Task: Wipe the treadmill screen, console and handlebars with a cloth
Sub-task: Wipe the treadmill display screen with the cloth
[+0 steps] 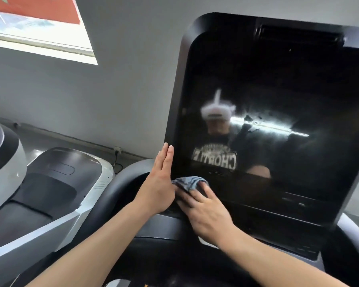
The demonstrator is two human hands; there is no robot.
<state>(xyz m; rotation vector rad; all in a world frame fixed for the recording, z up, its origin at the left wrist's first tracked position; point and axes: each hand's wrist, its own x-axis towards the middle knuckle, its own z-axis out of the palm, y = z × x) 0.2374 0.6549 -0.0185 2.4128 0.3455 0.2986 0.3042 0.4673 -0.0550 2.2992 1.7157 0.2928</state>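
The treadmill's big black screen (278,90) fills the right half of the view, tilted, with a dark rounded frame. A crumpled grey cloth (188,181) lies against the screen's lower left corner. My right hand (203,212) presses the cloth to the glass with fingers spread flat over it. My left hand (159,179) rests flat and straight-fingered along the screen's left frame edge, just left of the cloth. Below the screen sits the dark console (257,243). A curved black handlebar (114,189) sweeps down at the left of the screen.
A neighbouring white and black treadmill (56,183) stands to the left. A grey wall (112,90) with a window (39,32) at the upper left is behind. A power cable and socket (117,154) sit at the wall's base.
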